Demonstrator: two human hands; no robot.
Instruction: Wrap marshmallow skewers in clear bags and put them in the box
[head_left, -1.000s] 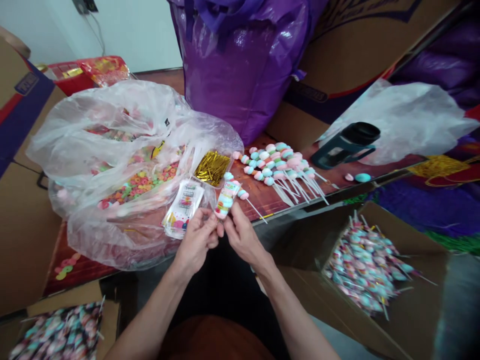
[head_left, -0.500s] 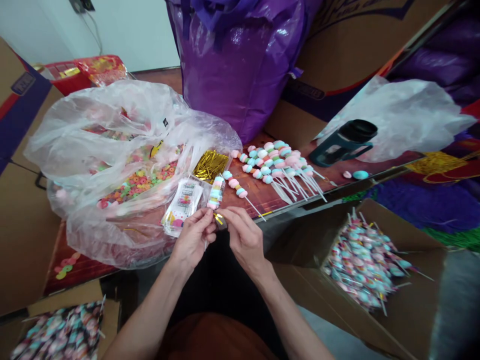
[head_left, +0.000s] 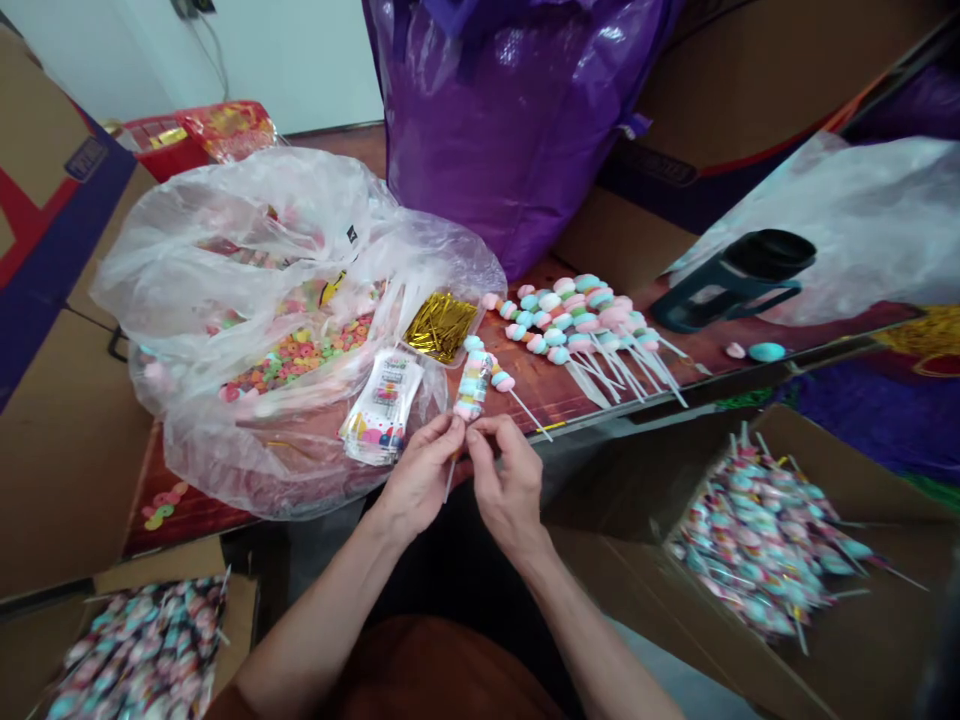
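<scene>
Between my hands stands a candy skewer (head_left: 472, 385) of pink, blue and yellow marshmallows in a clear wrapper, its white stick pointing down. My left hand (head_left: 422, 470) is closed on the stick just below the candy. My right hand (head_left: 508, 480) pinches at the wrapper's neck, where the gold twist tie is hidden by the fingers. Just behind lies an unwrapped skewer (head_left: 501, 378). To the left are a stack of printed clear bags (head_left: 384, 405) and a box of gold twist ties (head_left: 442, 325).
Unwrapped skewers (head_left: 592, 315) lie in a pile on the table. A big clear plastic bag of gummy rings (head_left: 300, 355) spreads at left. A dark mug (head_left: 739, 280) stands at right. Cardboard boxes of wrapped skewers flank me below, right (head_left: 757, 540) and left (head_left: 142, 645).
The view has shifted, so the table things sit further right. My right fingers have closed in at the wrapper's neck, covering the gold tie ends that showed before.
</scene>
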